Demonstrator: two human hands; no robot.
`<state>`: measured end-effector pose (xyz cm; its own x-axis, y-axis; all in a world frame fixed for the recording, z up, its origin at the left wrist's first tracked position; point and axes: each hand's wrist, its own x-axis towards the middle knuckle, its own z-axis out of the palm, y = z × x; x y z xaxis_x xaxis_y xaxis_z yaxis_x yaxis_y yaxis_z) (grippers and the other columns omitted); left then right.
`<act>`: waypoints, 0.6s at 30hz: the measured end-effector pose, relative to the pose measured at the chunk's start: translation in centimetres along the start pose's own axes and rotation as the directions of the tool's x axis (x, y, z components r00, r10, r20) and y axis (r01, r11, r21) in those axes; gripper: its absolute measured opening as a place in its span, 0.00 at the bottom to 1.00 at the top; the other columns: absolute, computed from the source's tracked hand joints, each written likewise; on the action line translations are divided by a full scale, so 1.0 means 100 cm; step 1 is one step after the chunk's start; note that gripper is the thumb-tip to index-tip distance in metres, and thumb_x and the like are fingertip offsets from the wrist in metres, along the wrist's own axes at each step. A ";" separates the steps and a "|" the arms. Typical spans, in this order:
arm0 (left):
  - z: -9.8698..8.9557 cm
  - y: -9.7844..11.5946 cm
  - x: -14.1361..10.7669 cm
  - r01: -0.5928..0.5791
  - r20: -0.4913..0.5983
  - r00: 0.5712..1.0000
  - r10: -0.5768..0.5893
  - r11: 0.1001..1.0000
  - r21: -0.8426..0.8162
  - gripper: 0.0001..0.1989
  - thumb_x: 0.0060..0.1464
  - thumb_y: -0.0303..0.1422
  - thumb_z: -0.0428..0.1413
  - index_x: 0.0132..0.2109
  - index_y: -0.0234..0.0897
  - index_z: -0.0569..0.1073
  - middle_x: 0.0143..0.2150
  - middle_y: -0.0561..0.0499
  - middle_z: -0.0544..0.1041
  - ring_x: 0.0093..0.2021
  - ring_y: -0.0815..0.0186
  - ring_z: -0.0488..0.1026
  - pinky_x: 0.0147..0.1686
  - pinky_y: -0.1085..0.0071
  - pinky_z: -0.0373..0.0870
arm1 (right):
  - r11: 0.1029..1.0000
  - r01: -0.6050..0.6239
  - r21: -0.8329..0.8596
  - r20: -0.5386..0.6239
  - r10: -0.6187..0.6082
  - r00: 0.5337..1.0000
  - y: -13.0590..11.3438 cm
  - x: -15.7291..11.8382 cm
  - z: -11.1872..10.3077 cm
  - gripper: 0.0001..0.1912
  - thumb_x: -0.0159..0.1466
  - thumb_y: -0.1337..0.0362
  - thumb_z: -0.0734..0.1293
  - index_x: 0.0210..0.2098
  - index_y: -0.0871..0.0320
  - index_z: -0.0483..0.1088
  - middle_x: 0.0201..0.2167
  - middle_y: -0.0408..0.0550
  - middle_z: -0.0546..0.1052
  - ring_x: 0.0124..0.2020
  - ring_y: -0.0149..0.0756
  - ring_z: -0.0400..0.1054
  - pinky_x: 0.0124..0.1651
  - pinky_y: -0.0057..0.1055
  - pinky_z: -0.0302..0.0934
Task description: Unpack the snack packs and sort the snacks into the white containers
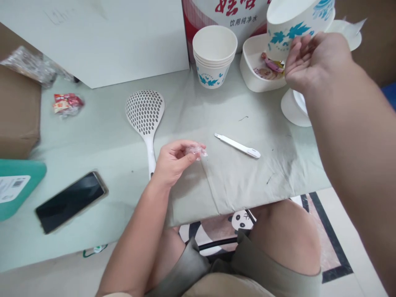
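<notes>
My left hand pinches a crumpled piece of clear plastic film just above the table. On the right, my right hand is raised and closed on a white paper bucket with blue leaf prints, held tilted above a white plastic basin. Wrapped snacks lie in that basin, partly hidden by the paper bucket. A slim white utility knife rests on the table to the right of my left hand. The handle of a white skimmer passes behind my left wrist.
A stack of paper buckets stands at the back, beside a large white panel. On the left are a phone, a red snack packet and a green container. A round white object sits under my right forearm.
</notes>
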<state>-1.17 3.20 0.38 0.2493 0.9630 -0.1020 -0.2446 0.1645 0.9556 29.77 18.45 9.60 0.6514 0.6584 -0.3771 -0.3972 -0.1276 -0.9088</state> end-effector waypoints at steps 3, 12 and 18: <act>0.001 0.002 0.000 0.003 -0.007 1.000 -0.003 1.000 -0.024 0.13 0.44 0.38 0.76 0.33 0.39 0.82 0.34 0.49 0.85 0.34 0.66 0.83 0.34 0.72 0.81 | 0.998 0.041 0.038 0.021 -0.042 0.999 0.007 -0.027 -0.005 0.24 0.75 0.73 0.47 0.24 0.55 0.55 0.24 0.35 0.61 0.25 0.10 0.65 0.32 0.08 0.58; -0.010 0.000 0.006 -0.067 -0.200 0.978 0.059 0.997 -0.032 0.22 0.43 0.40 0.76 0.41 0.42 0.76 0.42 0.54 0.81 0.36 0.70 0.81 0.36 0.75 0.78 | 0.290 0.874 -0.389 0.771 -0.418 0.481 0.114 -0.130 -0.035 0.05 0.69 0.60 0.66 0.38 0.54 0.71 0.32 0.48 0.77 0.33 0.36 0.71 0.40 0.34 0.61; -0.017 -0.002 0.009 -0.143 -0.270 0.954 0.130 0.989 -0.030 0.23 0.39 0.41 0.78 0.39 0.43 0.76 0.38 0.57 0.76 0.38 0.71 0.81 0.39 0.76 0.78 | 0.129 0.918 -0.375 0.840 -0.373 0.395 0.137 -0.133 -0.025 0.14 0.69 0.61 0.63 0.51 0.55 0.74 0.35 0.48 0.81 0.33 0.39 0.72 0.38 0.35 0.62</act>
<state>-2.49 4.36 -0.40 -0.0468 0.9978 -0.0477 -0.3060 0.0311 0.9515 17.34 6.10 1.74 -0.1377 0.9305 0.3394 0.7890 0.3102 -0.5303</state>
